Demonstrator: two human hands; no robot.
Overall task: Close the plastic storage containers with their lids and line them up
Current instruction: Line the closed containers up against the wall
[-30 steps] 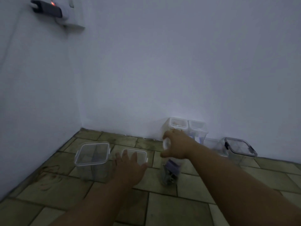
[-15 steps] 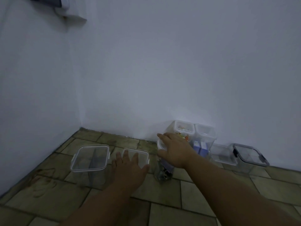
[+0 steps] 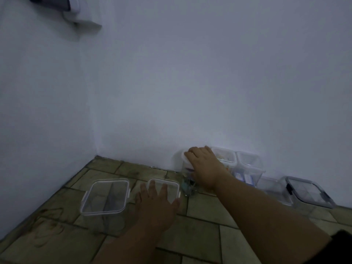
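My right hand (image 3: 204, 166) grips the white lid of a tall clear jar (image 3: 187, 184) standing on the tiled floor by the wall. To its right, along the wall, stand two tall lidded containers (image 3: 224, 159) (image 3: 249, 164), then a low clear box (image 3: 272, 187) and a low box with a grey-rimmed lid (image 3: 310, 193). My left hand (image 3: 158, 201) lies flat, fingers spread, on the lid of a small square container (image 3: 165, 184). A larger lidded square container (image 3: 105, 197) stands left of it.
Two white walls meet in a corner at the left rear. A white and black device (image 3: 62, 4) is fixed high on the left wall. The floor (image 3: 205, 233) is greenish-brown tile, with a stain at the front left.
My right hand has carried the tall jar away from me to the wall, beside the row of containers. My left hand stays on the small container's lid. The view has tilted slightly.
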